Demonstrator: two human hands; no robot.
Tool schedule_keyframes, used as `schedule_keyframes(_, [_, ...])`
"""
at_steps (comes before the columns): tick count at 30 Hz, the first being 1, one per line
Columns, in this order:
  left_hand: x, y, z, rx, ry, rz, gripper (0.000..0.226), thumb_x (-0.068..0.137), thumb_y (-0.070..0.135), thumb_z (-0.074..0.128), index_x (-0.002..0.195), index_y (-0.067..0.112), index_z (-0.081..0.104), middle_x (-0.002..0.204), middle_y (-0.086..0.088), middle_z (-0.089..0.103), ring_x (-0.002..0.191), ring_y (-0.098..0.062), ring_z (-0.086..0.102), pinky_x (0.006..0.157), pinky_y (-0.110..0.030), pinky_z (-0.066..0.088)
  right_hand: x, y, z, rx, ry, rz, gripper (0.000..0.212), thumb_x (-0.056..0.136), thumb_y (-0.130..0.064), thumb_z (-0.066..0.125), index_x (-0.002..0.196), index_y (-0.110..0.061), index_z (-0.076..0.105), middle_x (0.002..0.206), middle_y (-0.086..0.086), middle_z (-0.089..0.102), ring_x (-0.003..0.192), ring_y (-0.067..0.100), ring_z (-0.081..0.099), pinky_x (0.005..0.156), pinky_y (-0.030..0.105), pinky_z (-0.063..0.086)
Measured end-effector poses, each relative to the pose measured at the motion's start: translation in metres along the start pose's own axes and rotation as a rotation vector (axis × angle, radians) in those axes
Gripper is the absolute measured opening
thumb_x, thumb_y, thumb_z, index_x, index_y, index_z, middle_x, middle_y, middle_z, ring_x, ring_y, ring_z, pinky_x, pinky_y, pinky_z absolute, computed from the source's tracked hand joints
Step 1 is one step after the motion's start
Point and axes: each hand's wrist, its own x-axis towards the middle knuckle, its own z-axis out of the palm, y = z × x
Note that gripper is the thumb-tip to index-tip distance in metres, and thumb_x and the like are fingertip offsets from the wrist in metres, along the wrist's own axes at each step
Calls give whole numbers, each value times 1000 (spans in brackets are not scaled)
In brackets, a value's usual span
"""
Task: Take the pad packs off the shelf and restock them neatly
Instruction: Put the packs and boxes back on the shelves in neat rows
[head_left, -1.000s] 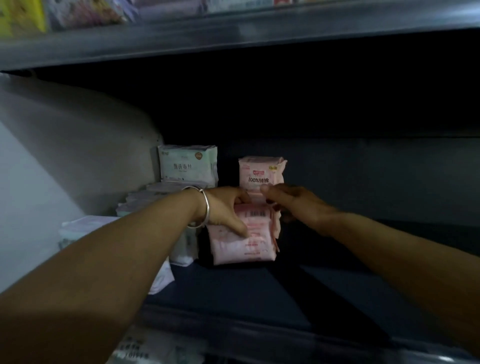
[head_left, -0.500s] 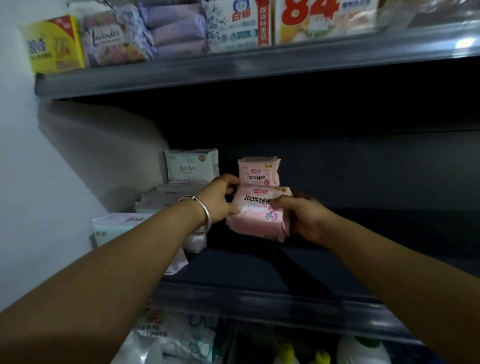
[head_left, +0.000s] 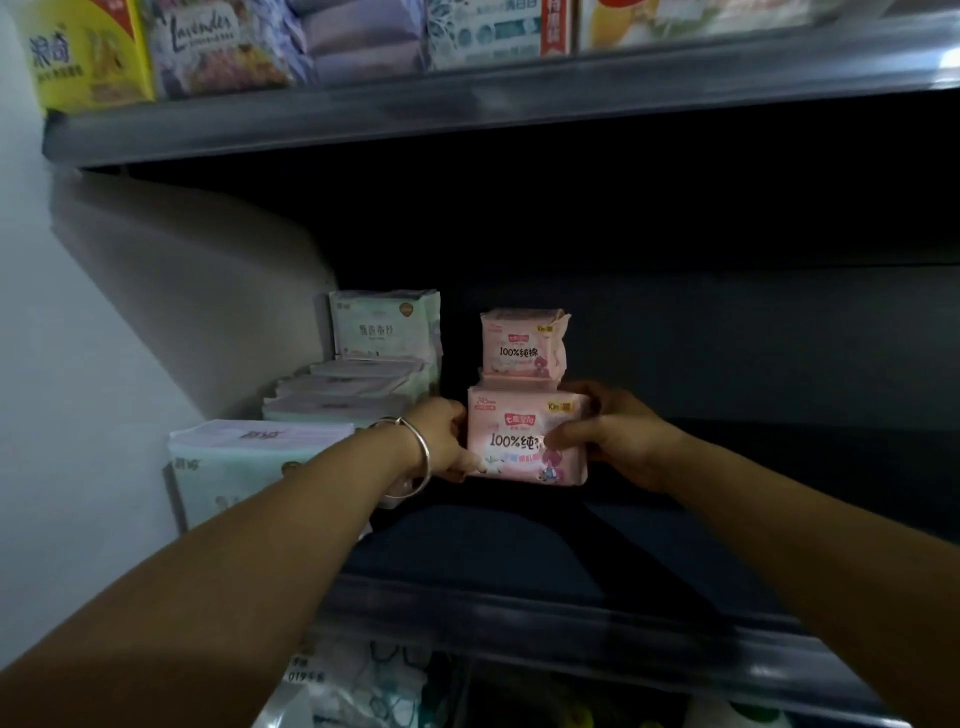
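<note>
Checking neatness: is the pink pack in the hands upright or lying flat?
Upright. The front pink plastic pad pack shows its printed face forward, gripped at its sides by the left hand and right hand.

You're holding a pink pad pack (head_left: 524, 441) showing "100%", "245mm" and "10". The rear pink pack (head_left: 522, 343) is showing "100%" too. On the shelf above, a purple pack (head_left: 218, 47) is reading "Lavender".

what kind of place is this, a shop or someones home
Most likely a shop aisle: metal shelving with rows of packaged goods, green pad packs beside a pink pad pack held in both hands, and more boxed stock above.
</note>
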Motion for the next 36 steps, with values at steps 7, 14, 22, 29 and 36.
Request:
schedule_keyframes(7, [20, -7, 7, 538, 88, 75, 34, 89, 11, 58, 122, 4, 57, 121, -12, 61, 109, -27, 59, 93, -31, 48, 29, -26, -3, -48, 231, -264, 59, 72, 6, 74, 119, -15, 46, 99, -1, 60, 94, 18, 63, 73, 36, 58])
schedule_keyframes(14, [53, -9, 21, 581, 90, 115, 36, 93, 16, 53, 128, 8, 52, 135, -10, 50, 121, -25, 50, 96, -19, 37, 72, -29, 2, -65, 299, -353, 65, 73, 7, 73, 128, -10, 42, 97, -1, 59, 91, 17, 62, 75, 33, 55])
schedule_keyframes(22, [73, -17, 18, 656, 78, 183, 37, 91, 22, 58, 126, 11, 53, 134, -8, 50, 120, -24, 52, 95, -22, 40, 93, -18, -3, -270, 271, -264, 69, 80, 3, 68, 139, -13, 38, 120, 7, 57, 105, 18, 58, 85, 32, 52])
schedule_keyframes(29, [67, -16, 17, 682, 88, 189, 37, 91, 23, 57, 126, 13, 53, 133, -7, 51, 118, -23, 53, 92, -21, 41, 88, -15, -5, -427, 260, -295, 81, 81, -7, 70, 147, -22, 25, 134, 6, 52, 114, 14, 52, 85, 22, 44])
schedule_keyframes(36, [24, -5, 15, 701, 109, 196, 36, 90, 19, 58, 125, 10, 54, 130, -9, 54, 117, -24, 53, 91, -20, 40, 26, -6, 11, -650, 364, -256, 65, 83, -12, 67, 140, -11, 35, 137, 9, 46, 124, 24, 47, 103, 35, 43])
